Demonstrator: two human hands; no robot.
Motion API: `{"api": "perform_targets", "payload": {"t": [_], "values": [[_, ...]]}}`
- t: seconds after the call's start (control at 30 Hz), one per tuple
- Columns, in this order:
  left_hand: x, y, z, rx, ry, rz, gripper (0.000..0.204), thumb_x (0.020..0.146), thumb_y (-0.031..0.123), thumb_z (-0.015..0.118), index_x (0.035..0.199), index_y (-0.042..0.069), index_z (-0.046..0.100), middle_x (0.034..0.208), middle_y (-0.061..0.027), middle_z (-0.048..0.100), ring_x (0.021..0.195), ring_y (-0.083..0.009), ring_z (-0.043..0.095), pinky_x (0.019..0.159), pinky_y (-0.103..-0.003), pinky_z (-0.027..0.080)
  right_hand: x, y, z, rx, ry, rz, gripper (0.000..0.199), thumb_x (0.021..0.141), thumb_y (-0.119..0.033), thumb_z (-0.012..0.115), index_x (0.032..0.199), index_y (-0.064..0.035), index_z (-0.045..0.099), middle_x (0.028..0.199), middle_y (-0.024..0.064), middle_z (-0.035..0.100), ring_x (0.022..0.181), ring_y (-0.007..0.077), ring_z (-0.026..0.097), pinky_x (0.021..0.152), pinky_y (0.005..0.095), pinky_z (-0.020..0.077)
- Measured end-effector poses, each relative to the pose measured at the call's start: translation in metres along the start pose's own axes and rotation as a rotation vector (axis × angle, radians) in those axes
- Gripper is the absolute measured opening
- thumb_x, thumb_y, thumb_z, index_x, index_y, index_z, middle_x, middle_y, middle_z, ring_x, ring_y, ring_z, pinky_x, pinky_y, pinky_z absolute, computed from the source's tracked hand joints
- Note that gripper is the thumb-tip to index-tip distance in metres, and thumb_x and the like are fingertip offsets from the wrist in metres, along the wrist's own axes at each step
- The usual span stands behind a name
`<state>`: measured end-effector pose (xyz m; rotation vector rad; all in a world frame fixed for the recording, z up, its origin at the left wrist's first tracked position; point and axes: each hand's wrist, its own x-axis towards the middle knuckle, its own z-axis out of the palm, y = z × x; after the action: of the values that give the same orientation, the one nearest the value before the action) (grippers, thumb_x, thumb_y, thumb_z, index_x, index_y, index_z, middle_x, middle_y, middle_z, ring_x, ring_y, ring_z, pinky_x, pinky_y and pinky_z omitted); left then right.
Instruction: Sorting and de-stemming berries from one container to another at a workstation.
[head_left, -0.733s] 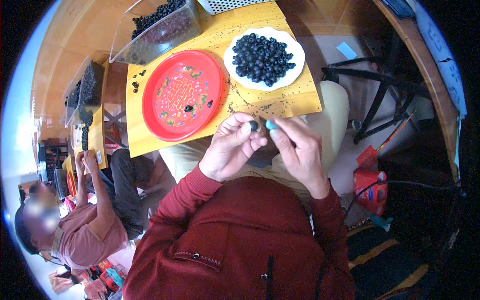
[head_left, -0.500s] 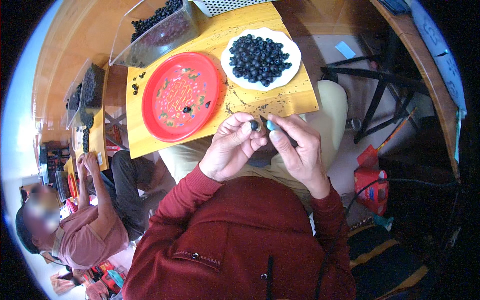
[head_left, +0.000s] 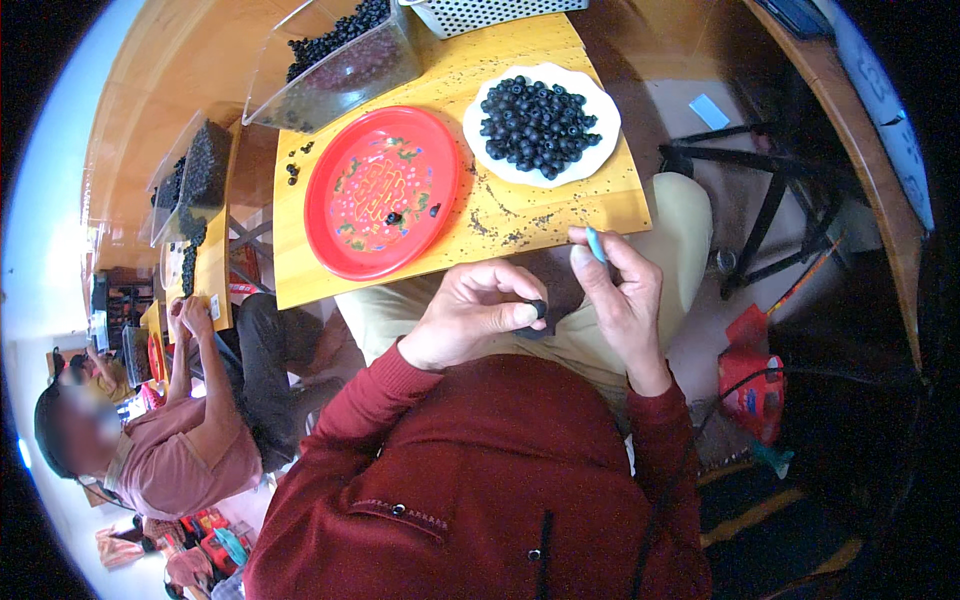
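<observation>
My left hand (head_left: pixel 488 308) pinches a small dark round bead (head_left: pixel 538 308) between thumb and fingertips, above my lap. To its right, my right hand (head_left: pixel 622 285) is closed round a slim tool with a turquoise part (head_left: pixel 594 243); most of the tool is hidden by the fingers. Ahead on the yellow wooden board, a white scalloped plate (head_left: pixel 606 152) carries a heap of similar dark round beads (head_left: pixel 538 125). Left of that plate lies a red plate (head_left: pixel 335 228) with printed decoration, and a couple of dark pieces (head_left: pixel 395 218) rest in it.
Dark crumbs (head_left: pixel 515 235) are scattered along the board's near edge. Behind stand a clear bin of dark beads (head_left: pixel 345 90) and a white perforated basket (head_left: pixel 490 14). At the left another person (head_left: pixel 190 420) works at a similar board. A black metal frame (head_left: pixel 745 200) stands at the right.
My hands have drawn apart: the right moved right with its tool, away from the bead. The left hand has turned, still pinching the bead. The whole view has shifted slightly.
</observation>
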<state>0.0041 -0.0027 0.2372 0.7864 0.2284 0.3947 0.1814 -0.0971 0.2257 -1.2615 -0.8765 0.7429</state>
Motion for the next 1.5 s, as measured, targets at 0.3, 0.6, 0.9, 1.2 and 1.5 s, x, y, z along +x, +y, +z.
{"api": "perform_targets", "payload": {"t": [0.3,0.6,0.9,1.2,1.5], "values": [[-0.013,0.070,-0.049,1.546,0.584,0.406,0.014,0.081,0.002,0.074,0.094,0.000,0.070,0.092,-0.0113,0.071,0.082,-0.0201,0.069,0.076,-0.030,0.054,-0.007,0.009,0.003,-0.060,0.002,0.018,0.025,0.094,-0.015,0.067,0.109,0.0048,0.067,0.089,0.0062,0.066,0.081,0.0088,0.058,0.073,0.0244,0.0470],[0.008,0.082,-0.051,1.801,0.459,0.403,0.015,0.082,0.006,0.072,0.095,0.001,0.069,0.094,-0.0139,0.069,0.085,-0.0310,0.067,0.076,-0.039,0.054,-0.013,0.013,0.002,-0.042,0.025,0.014,0.024,0.094,-0.014,0.068,0.108,0.0048,0.067,0.088,0.0060,0.065,0.081,0.0088,0.058,0.073,0.0242,0.0469],[0.078,0.044,-0.013,2.067,0.044,0.583,0.031,0.081,0.015,0.071,0.109,0.004,0.065,0.106,-0.0102,0.062,0.098,-0.0294,0.057,0.084,-0.039,0.051,-0.019,0.017,-0.006,-0.077,0.051,0.027,0.023,0.093,-0.015,0.068,0.107,0.0040,0.068,0.080,0.0012,0.060,0.073,0.0056,0.052,0.066,0.0224,0.0432],[0.098,0.033,-0.019,2.241,-0.001,0.544,0.030,0.082,0.012,0.062,0.111,0.004,0.065,0.108,-0.0095,0.059,0.099,-0.0262,0.056,0.085,-0.037,0.050,-0.022,0.022,-0.011,-0.036,0.081,0.057,0.023,0.093,-0.014,0.069,0.108,0.0039,0.068,0.077,-0.0010,0.059,0.071,0.0045,0.050,0.064,0.0215,0.0428],[0.097,0.030,-0.020,2.249,-0.017,0.508,0.029,0.079,0.008,0.058,0.107,0.003,0.066,0.106,-0.0084,0.060,0.097,-0.0254,0.058,0.084,-0.036,0.052,-0.019,0.027,-0.018,-0.011,0.087,0.058,0.022,0.092,-0.011,0.068,0.107,0.0039,0.068,0.084,0.0019,0.065,0.076,0.0048,0.056,0.069,0.0218,0.0462]]}}
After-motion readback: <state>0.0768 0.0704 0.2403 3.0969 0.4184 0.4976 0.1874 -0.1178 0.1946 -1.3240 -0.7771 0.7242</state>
